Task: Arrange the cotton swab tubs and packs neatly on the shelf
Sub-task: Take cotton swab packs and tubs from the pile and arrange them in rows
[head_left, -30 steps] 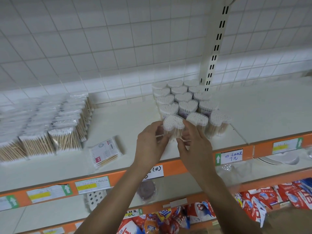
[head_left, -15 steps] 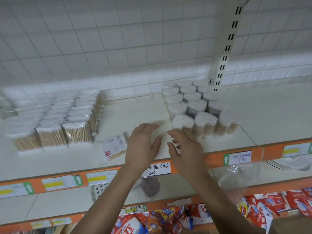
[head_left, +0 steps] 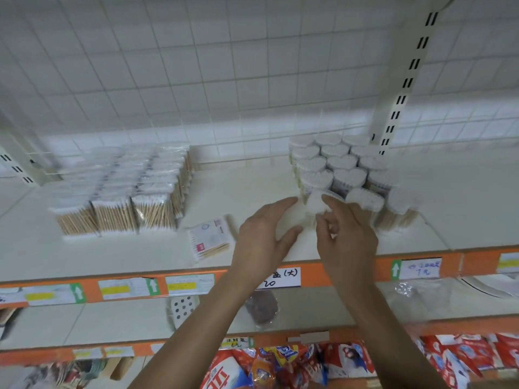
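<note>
Where the shelf (head_left: pixel 252 175) starts at the left, cotton swab packs (head_left: pixel 120 197) stand in tight rows, and one flat pack (head_left: pixel 210 241) lies alone near the front edge. Left hand (head_left: pixel 264 237), fingers straight and thumb spread, is just beside the front-left tub (head_left: pixel 314 206); right hand (head_left: pixel 345 237) is on the tub's other side, forefinger across its top and other fingers curled, too blurred to tell whether it grips. Hands apart, tub between them, at the front corner of the block of heart-shaped tubs (head_left: pixel 342 167) by the slotted upright (head_left: pixel 398 102).
</note>
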A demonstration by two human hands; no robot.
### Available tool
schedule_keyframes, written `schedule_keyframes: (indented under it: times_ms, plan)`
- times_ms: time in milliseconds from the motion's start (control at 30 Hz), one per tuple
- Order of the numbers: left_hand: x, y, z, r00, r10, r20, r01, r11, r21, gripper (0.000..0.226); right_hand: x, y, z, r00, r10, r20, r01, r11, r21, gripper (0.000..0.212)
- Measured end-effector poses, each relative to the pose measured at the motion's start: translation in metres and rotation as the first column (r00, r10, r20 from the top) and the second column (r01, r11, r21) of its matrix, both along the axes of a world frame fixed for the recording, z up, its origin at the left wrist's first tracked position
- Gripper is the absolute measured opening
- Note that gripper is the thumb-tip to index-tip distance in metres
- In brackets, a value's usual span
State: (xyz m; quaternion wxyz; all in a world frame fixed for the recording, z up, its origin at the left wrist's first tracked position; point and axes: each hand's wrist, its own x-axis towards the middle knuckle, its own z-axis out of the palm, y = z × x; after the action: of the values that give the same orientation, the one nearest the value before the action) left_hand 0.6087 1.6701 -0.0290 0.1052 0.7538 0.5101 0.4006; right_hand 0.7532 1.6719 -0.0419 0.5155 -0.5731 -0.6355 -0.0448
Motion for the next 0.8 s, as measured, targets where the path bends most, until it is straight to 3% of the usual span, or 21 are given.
schedule_keyframes:
  times_ms: [133, 300, 633, 800]
  plan:
    - [0.019, 0.012, 0.000, 0.997, -0.071, -0.007, 0.071, 0.997, 0.039, 0.041, 0.012, 0.002, 0.001, 0.999, -0.036, 0.019, 0.037, 0.996, -0.085, 0.038]
    - [0.026, 0.021, -0.007, 0.997, -0.078, -0.014, 0.078, 0.994, 0.075, 0.032, 0.020, 0.005, -0.001, 0.997, -0.044, 0.064, 0.052, 0.990, -0.131, 0.032]
    - [0.026, 0.022, -0.008, 0.997, -0.070, -0.019, 0.071, 0.995, 0.064, 0.040, 0.021, 0.003, -0.001, 0.999, -0.022, 0.046, 0.028, 0.991, -0.132, 0.034]
    - [0.007, 0.013, -0.005, 0.997, 0.001, -0.082, 0.003, 0.999, 0.043, 0.042, 0.005, -0.004, 0.004, 0.992, 0.123, 0.012, -0.121, 0.987, -0.102, 0.035]
